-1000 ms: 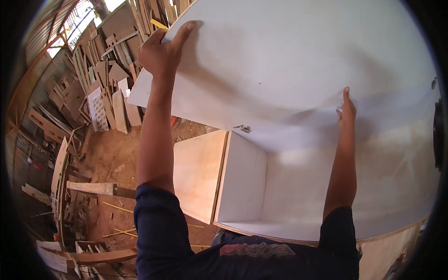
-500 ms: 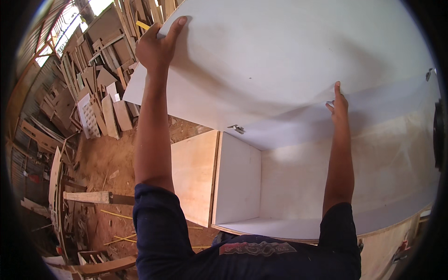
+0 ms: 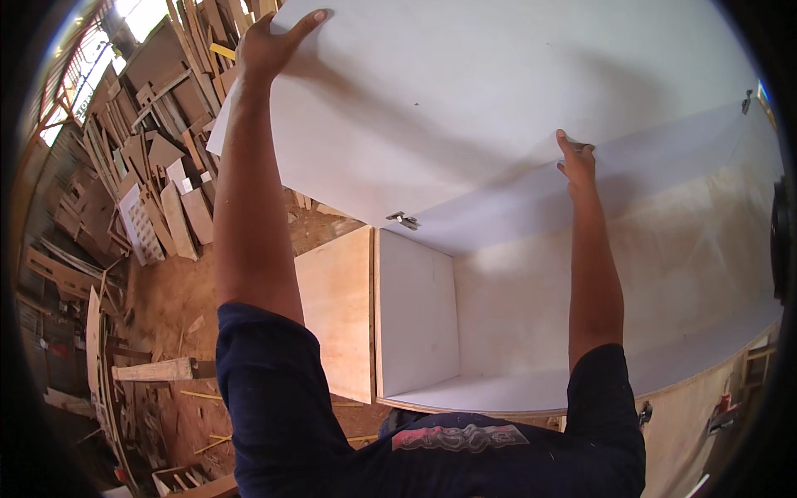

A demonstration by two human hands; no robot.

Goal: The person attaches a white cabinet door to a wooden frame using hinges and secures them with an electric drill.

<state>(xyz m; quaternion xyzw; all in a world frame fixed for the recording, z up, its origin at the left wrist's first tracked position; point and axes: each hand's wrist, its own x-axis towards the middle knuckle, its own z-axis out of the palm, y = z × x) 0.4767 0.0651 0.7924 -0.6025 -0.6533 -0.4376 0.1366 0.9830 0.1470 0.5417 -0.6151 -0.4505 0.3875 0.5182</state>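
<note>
A large white panel (image 3: pixel 432 91) is raised over an open box cabinet (image 3: pixel 531 324) with white inner sides and a pale wooden back. At the panel's far left edge, my left hand (image 3: pixel 270 48) grips it, thumb on the white face and fingers behind the edge. My right hand (image 3: pixel 579 170) is at the panel's lower part, its thumb pointing up and its other fingers bent. A small dark bit shows beside those fingers, too unclear to name. Metal hinges sit along the panel's lower edge, a left hinge (image 3: pixel 403 220) and a right hinge (image 3: pixel 746 101).
Offcut boards (image 3: pixel 158 166) lean in a heap at the far left. A wooden beam (image 3: pixel 154 369) and yellow strips (image 3: pixel 202 395) are above or on the brown dirt floor (image 3: pixel 178 290). A plain wooden side (image 3: pixel 336 311) adjoins the cabinet's left. A dark round-edged object (image 3: pixel 780 241) stands at the right rim.
The panel, cabinet and both hands appear shifted a little left in the view, with the hands also higher. My left hand keeps its hold on the panel edge.
</note>
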